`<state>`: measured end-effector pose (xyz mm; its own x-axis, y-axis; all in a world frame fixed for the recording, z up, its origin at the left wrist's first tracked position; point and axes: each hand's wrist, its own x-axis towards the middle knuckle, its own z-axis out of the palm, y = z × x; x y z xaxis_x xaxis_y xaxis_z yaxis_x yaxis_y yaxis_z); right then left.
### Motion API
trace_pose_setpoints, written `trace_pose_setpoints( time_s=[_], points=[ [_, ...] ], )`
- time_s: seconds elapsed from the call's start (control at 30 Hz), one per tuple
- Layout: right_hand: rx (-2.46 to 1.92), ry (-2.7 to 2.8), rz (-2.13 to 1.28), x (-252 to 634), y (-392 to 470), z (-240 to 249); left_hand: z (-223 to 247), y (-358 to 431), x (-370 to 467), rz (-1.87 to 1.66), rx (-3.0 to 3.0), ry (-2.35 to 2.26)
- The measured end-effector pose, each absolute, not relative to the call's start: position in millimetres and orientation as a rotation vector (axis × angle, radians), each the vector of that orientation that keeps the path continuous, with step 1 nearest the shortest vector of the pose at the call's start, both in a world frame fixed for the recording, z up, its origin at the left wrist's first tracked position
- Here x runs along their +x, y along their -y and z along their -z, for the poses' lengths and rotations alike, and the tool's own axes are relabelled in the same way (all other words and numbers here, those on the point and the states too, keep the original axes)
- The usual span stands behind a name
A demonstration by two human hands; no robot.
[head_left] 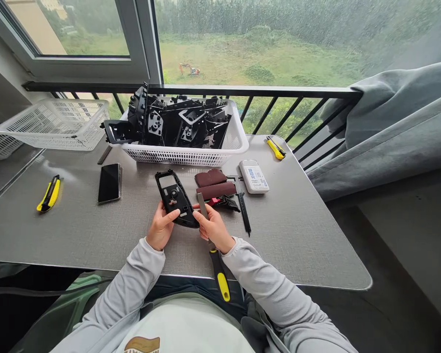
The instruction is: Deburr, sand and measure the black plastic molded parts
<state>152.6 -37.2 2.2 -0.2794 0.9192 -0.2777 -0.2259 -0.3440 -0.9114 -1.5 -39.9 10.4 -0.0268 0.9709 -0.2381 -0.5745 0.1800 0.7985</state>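
Held up over the near part of the table is a black plastic panel (181,205) with cut-outs and a rectangular opening at its far end. My left hand (160,228) grips its left edge, thumb on the face. A flat metal file (203,206) with a black and yellow handle is in my right hand (213,229), its handle pointing back over the table's front edge. My right fingertips are close to the panel's right edge; whether they touch it is hard to tell. The file blade lies to the right of the panel.
A white basket (183,158) heaped with black plastic parts stands by the railing; another white basket (90,139) is left. On the table (297,235) lie a phone (109,183), yellow cutters (49,194) (276,148), dark red rolls (216,190), black calipers (244,213) and a white box (254,177).
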Motion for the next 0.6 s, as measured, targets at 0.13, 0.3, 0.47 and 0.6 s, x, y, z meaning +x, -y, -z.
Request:
trace_pose_setpoints(
  time_s=[0.13, 0.3, 0.47, 0.6],
  points=[
    [-1.089, 1.013, -1.756, 151.3, 37.5, -1.7, -9.7, 38.2, 0.1, -1.357, 0.510, -0.995],
    [-1.095, 1.021, -1.745, 152.2, 36.3, -0.3, -8.1, 38.8, -0.4, -1.293, 0.613, -1.008],
    [-1.075, 1.022, -1.754, 151.5, 36.8, -2.0, -4.9, 39.2, 2.4, -1.357, 0.609, -1.107],
    [-1.054, 1.055, -1.770, 149.8, 39.3, -3.1, -3.2, 39.0, 4.5, -1.410, 0.618, -1.205]
  ],
)
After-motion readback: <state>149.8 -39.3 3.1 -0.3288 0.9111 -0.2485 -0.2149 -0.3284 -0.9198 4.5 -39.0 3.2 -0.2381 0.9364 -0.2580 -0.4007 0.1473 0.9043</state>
